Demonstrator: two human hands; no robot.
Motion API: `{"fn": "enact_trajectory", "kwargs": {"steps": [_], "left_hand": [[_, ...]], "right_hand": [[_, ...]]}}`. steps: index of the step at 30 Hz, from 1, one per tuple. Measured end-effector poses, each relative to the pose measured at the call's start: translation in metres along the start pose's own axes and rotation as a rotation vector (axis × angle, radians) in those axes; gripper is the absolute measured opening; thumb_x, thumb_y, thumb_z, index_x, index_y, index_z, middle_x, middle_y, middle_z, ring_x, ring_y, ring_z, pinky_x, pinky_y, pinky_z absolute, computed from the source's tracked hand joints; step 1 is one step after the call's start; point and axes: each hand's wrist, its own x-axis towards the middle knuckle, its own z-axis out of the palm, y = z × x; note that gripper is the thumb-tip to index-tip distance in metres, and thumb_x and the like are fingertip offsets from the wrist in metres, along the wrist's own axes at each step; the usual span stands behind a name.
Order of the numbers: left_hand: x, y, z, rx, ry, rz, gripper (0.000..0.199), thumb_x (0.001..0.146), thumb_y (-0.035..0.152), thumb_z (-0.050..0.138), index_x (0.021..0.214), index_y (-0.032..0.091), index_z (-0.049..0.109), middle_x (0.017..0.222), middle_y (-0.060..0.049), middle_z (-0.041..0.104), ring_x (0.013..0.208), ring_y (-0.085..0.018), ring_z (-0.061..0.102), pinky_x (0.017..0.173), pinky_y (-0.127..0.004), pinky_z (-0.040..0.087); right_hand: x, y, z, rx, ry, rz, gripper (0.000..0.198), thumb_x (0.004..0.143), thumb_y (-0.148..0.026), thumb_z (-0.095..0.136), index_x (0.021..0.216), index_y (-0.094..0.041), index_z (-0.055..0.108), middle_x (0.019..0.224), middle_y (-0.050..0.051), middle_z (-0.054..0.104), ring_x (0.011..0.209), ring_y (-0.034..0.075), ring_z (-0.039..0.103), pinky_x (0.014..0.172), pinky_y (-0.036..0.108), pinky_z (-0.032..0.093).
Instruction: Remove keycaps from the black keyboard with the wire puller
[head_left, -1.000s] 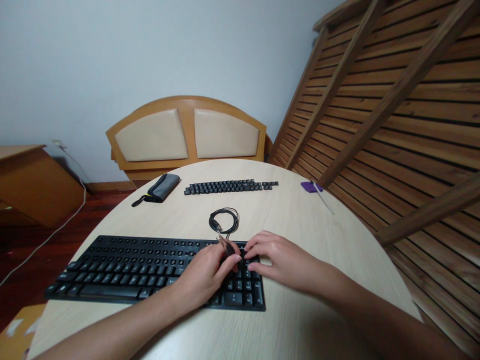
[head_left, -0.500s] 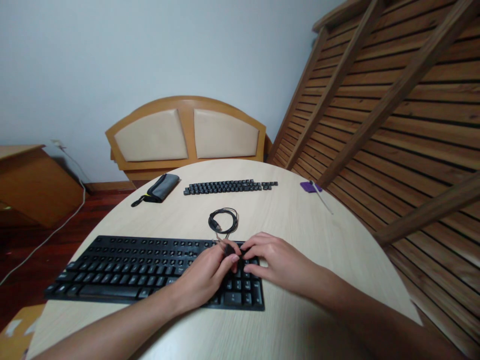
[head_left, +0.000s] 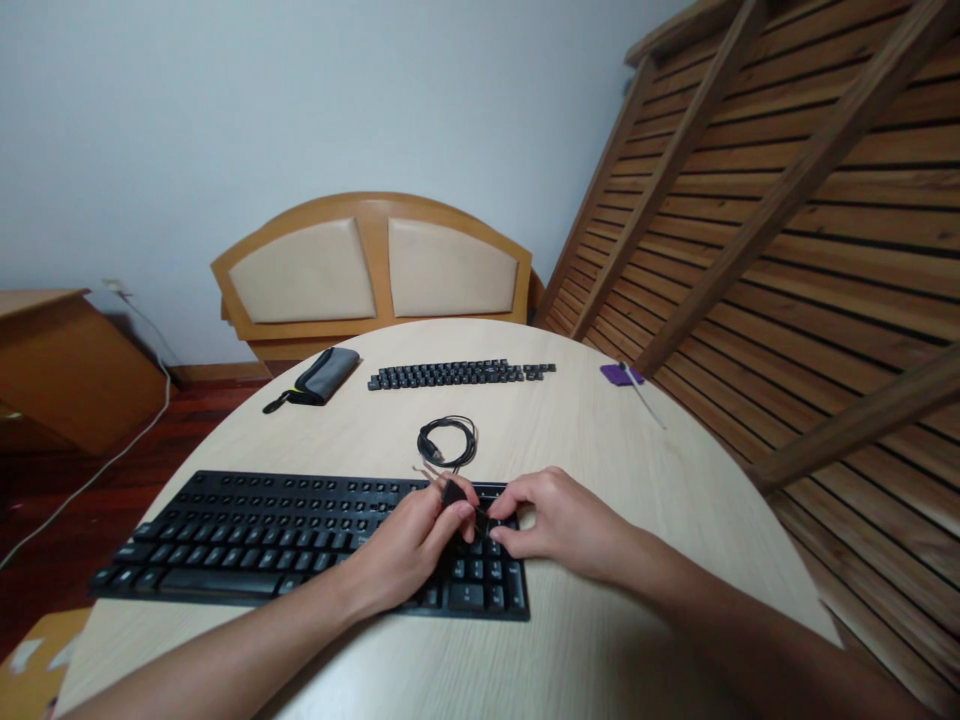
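A black keyboard [head_left: 247, 535] lies in front of me; its upper rows are bare of caps, while the lower rows and part of the number pad keep theirs. My left hand [head_left: 427, 530] is closed around a keycap puller [head_left: 452, 493] with a dark handle and thin wire ends, held over the keyboard's right part. Thumb and fingers of my right hand [head_left: 536, 515] pinch a small black keycap [head_left: 486, 522] by the puller's wire end. The fingers partly hide that keycap.
Beyond the keyboard lies its coiled cable [head_left: 448, 442]. Removed keycaps [head_left: 442, 374] stand in rows farther back, between a grey zip pouch [head_left: 326, 377] and a purple cloth [head_left: 617, 374] with a thin stick-like tool [head_left: 646, 400] across it. The round table [head_left: 600, 450] stands near slatted wood [head_left: 847, 280].
My left hand has turned slightly, so the puller's dark handle shows more. My right fingers have drawn together into a pinch close to the puller's end.
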Motion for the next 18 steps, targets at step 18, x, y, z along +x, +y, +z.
{"fn": "enact_trajectory", "kwargs": {"steps": [18], "left_hand": [[0.006,-0.012,0.005,0.040,0.107,-0.040,0.026,0.100,0.037,0.033,0.099,0.018,0.051,0.077,-0.002,0.060,0.077,-0.018,0.058,0.076,-0.033,0.042]], "right_hand": [[0.023,0.109,-0.062,-0.429,0.477,0.192,0.018,0.084,-0.032,0.061,0.094,-0.021,0.073,0.092,0.004,0.072,0.079,0.019,0.066,0.073,0.029,0.047]]}}
